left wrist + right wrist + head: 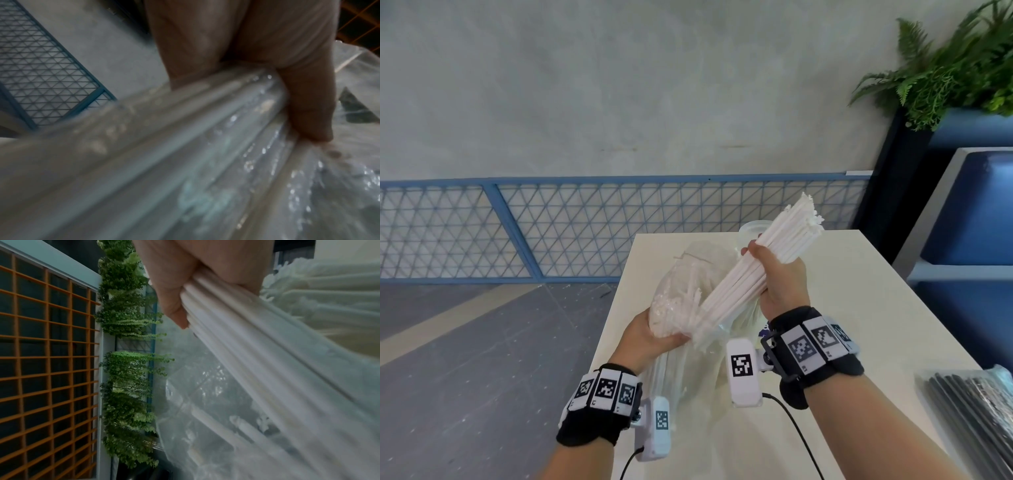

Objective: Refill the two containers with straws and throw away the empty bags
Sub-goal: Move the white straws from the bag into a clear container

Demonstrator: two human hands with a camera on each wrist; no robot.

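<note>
My right hand (777,274) grips a thick bundle of white straws (770,253), tilted up toward the far right, its lower end still inside a clear plastic bag (688,274). My left hand (654,337) holds that bag from below, with more white straws inside it. In the right wrist view my fingers (176,293) curl round the white straws (246,340). In the left wrist view my thumb (308,105) presses on the clear bag (185,154). A clear container (751,229) stands on the table behind the bundle, mostly hidden.
The cream table (859,308) holds a pack of black straws (976,411) at its near right edge. A blue mesh fence (551,226) runs behind, a fern planter (945,68) stands far right, and blue shelving (976,212) flanks the table's right side.
</note>
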